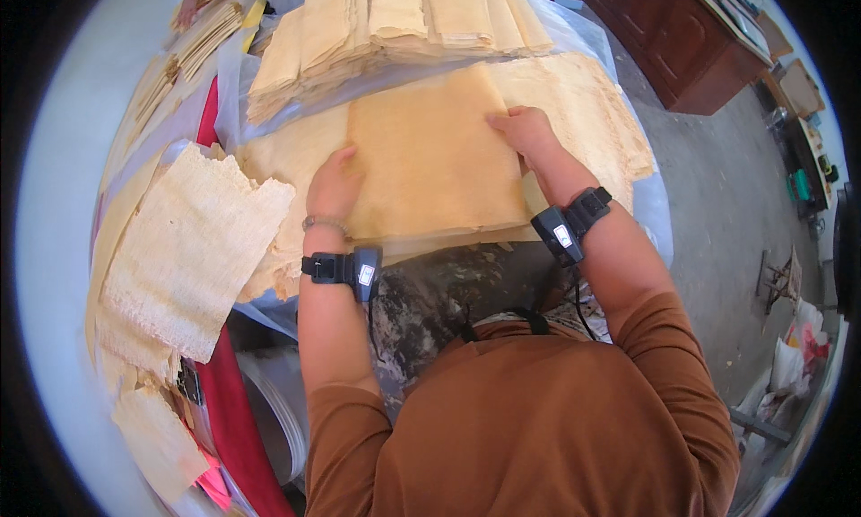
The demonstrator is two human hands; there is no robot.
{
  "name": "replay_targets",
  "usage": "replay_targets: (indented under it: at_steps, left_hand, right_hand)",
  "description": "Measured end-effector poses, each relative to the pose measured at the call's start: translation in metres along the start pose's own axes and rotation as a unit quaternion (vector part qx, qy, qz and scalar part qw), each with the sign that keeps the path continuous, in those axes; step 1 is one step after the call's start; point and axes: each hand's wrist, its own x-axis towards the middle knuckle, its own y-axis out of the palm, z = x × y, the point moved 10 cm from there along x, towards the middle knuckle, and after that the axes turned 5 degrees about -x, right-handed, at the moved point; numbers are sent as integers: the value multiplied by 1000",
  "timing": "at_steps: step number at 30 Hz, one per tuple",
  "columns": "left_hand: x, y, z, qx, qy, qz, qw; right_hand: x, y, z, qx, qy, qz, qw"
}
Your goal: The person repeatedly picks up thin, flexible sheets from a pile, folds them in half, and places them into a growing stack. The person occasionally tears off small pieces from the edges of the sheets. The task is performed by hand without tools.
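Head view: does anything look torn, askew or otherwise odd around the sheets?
Yes: the pale sheet at left has a jagged, notched upper edge and lies slanted, unlike the straighter-edged tan sheet between the left hand and right hand. Whether the raggedness is damage, I cannot tell.

The top sheet (430, 158) is an even golden tan, the layered sheets (583, 104) beneath it paler cream. Folded stacks (404, 19) along the far edge of the worktop (653, 217) are straw-coloured; a ragged sheet (193, 248) near its left edge is mottled cream.
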Motion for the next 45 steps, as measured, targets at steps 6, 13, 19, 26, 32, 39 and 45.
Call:
replay_targets:
  at_steps: [6,13,19,26,32,39,45]
  left_hand:
    - [-88,-70,-2,-4,-30,-127,991]
    - [-197,-148,78,488,-111,-162,851]
    - [-192,-193,111,572,-40,-201,794]
    - [-164,-203,112,593,45,-175,784]
    - [-144,-219,69,595,102,-194,773]
    - [-105,-274,58,603,50,-183,775]
    - [-97,-367,7,594,178,-349,702]
  right_hand:
    - [22,-71,4,-186,-101,-26,977]
    - [42,-117,24,-448,-180,-137,865]
    - [-48,-35,76,-471,-374,-96,793]
    - [-184,80,47,-489,-435,113,748]
    - [-185,88,55,-500,-437,88,743]
    - [-188,85,56,-492,-445,86,743]
    - [-185,84,54,-488,-433,108,751]
